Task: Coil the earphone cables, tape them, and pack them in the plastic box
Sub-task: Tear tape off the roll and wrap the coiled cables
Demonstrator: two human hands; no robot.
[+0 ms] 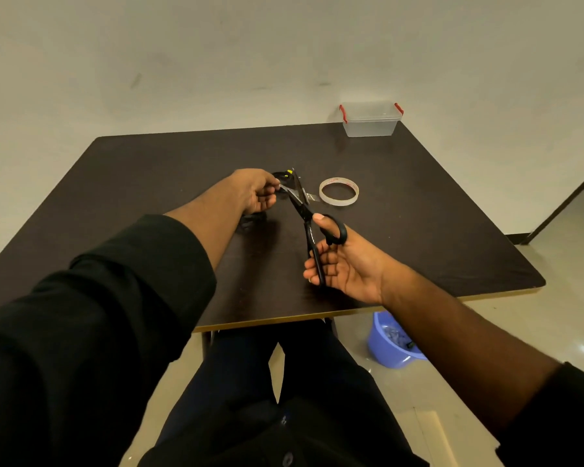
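Right fingers: your right hand [343,261], centre of the frame, works the scissors [305,214]; the thumb sits through the upper loop, the other fingers [312,264] curl round the lower handle.
Scissor blades: slightly parted, tips reaching up-left to meet the left hand's fingertips.
Left fingers: your left hand [258,192], just above centre, pinches something small at its fingertips, seemingly the strip of tape at the earphone coil [282,176]; the remaining fingers curl loosely beneath.
Earphone coil: dark, with a yellow spot, held just off the bench [149,170] beyond the left fingertips, mostly hidden by the hand. More dark cable [250,221] lies on the bench under the left wrist.
Tape roll: the clear tape roll [339,192] lies flat right of the blades, near but apart; a shiny strip seems to run from it towards the scissors, too faint to be sure.
Plastic box: the plastic box [371,119], red clips, stands at the far right corner of the bench, upper right of the frame, well apart from your hands.
Risk, cable: the blades close right beside the coil; a poorly aimed snip could nick the cable instead of the tape.
Risk, fingertips: your pinch sits at the blade tips, so they could catch skin.
Risk, tape: slack clear tape may fold onto itself or stick to the blades.
Off the bench: a blue tub [390,345] stands on the floor, lower right.
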